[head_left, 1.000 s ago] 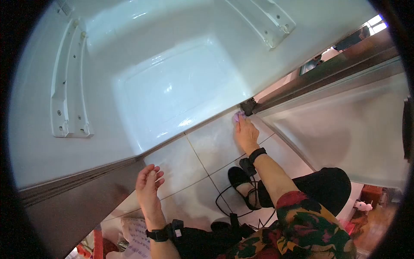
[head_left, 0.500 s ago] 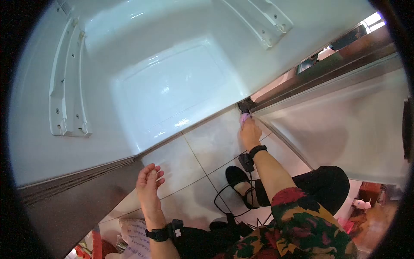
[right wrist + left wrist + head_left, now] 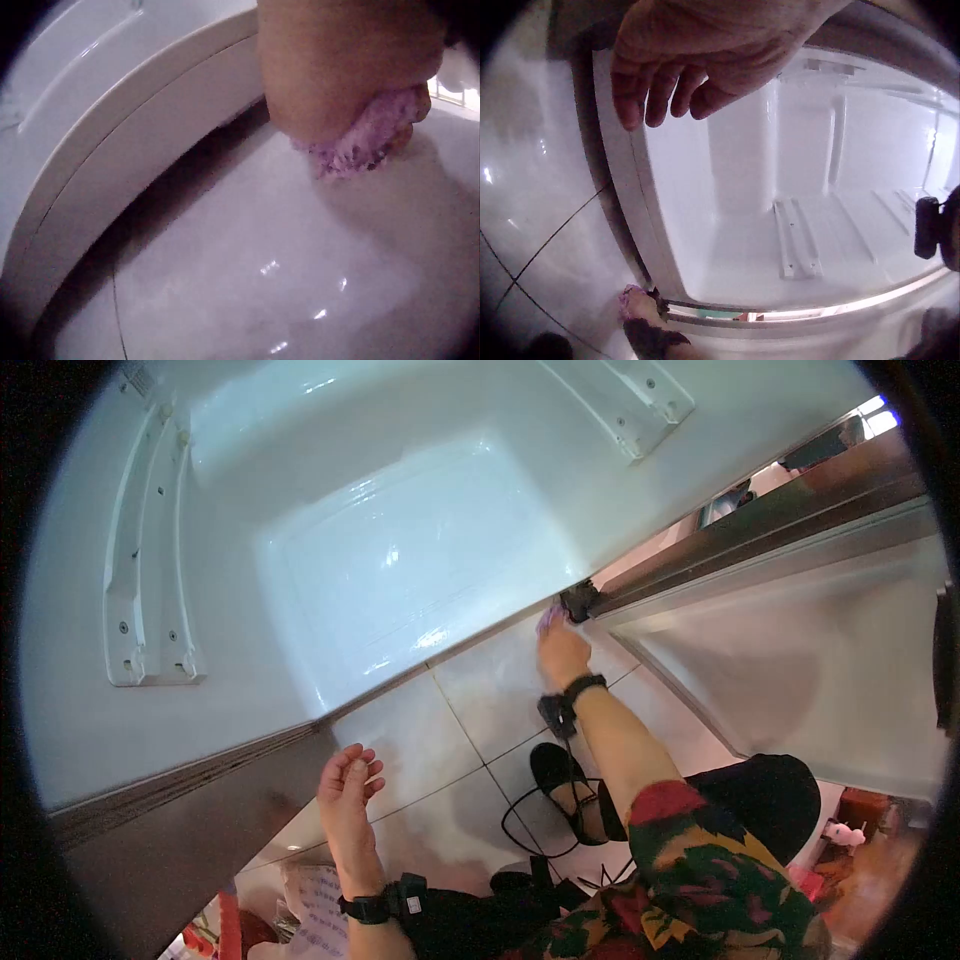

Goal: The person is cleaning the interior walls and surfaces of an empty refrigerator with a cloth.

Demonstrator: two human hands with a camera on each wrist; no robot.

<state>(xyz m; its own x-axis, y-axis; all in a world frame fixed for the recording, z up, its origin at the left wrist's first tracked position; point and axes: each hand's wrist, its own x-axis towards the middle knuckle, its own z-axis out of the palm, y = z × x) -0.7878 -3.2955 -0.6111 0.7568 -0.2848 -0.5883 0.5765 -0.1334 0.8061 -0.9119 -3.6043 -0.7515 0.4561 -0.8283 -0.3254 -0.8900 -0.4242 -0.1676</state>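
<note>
My right hand [image 3: 565, 652] grips a crumpled purple fluffy cloth [image 3: 367, 135], low by the dark hinge [image 3: 579, 600] at the fridge's bottom right corner. In the right wrist view the cloth bulges out between the curled fingers, close over the floor. My left hand [image 3: 348, 788] hangs with loosely bent fingers and holds nothing, in front of the fridge's lower left corner. The white fridge interior [image 3: 400, 575] stands wide before me, its bottom glossy. In the left wrist view the left hand [image 3: 705, 60] overlaps the fridge's front edge.
White shelf rails [image 3: 150, 560] line the inner walls. The swung-out door [image 3: 800, 650] is at the right, a dark panel [image 3: 200, 830] at the left. Pale floor tiles [image 3: 430, 730] lie below, with a black shoe [image 3: 556, 768] and a looping cable [image 3: 520, 840] on them.
The right hand with the purple cloth has moved from the hinge slightly left, after going up to it half a second ago. The left hand stays nearly still.
</note>
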